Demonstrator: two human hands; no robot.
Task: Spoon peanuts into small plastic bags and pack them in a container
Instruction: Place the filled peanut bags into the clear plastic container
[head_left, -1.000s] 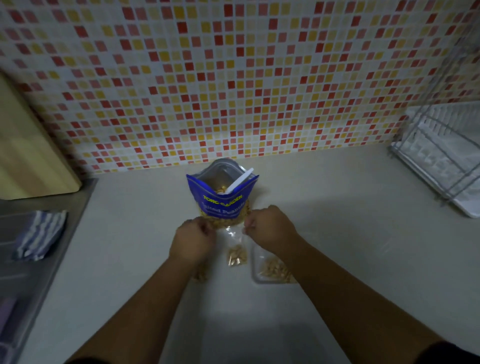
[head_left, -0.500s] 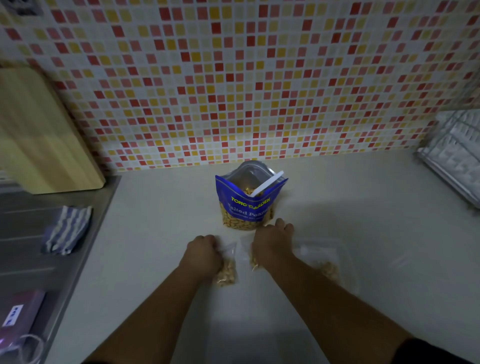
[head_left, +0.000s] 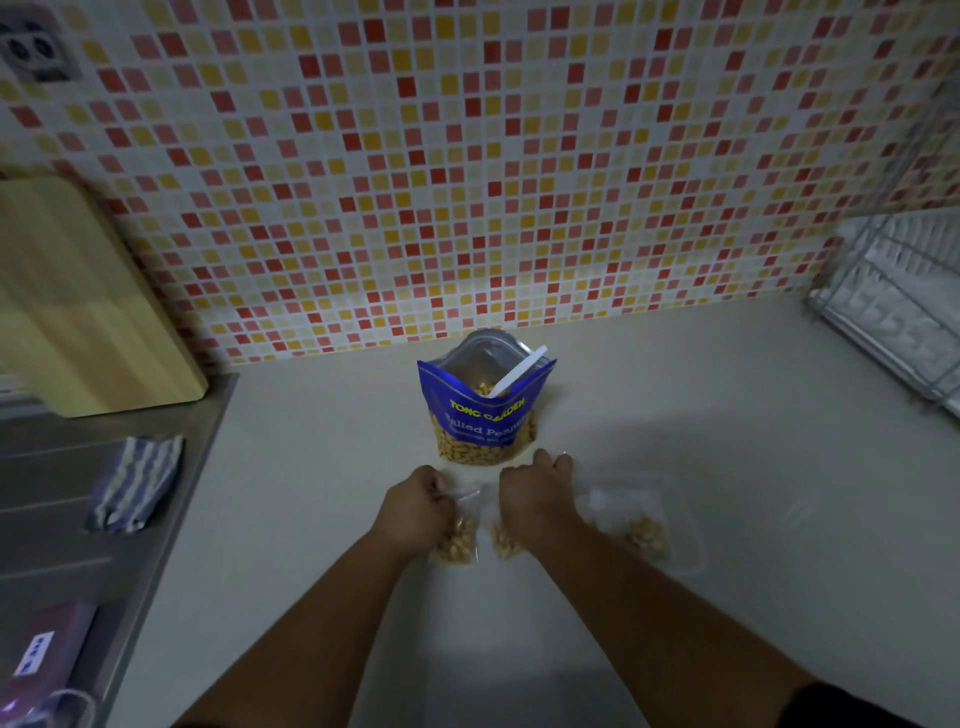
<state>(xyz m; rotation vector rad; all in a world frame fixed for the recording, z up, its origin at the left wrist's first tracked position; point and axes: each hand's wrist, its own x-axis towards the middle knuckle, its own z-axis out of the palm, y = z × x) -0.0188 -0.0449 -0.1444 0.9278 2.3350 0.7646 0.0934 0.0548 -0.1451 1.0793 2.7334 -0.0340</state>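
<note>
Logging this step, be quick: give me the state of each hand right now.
Left hand: closed, pinching the small bag of peanuts.
Right hand: knuckles up beside that bag; its grip is hidden, cannot be told.

peanut pouch glossy foil | spoon white plastic | cutting board wood | counter matt

Wall tiles: small-square mosaic, red, orange, yellow, pink, white grid lines.
Peanut bag: deep blue, yellow lettering, paler lettering below, silver lining.
Spoon: white.
Peanuts: golden tan.
Small bags: clear, tan showing through.
Container: clear.
Counter: plain pale cream-grey.
Cutting board: light wood, paler and darker blocks.
Cloth: blue-and-white stripes.
Sink: dull steel grey.
Dish rack: white, silver wire.
</note>
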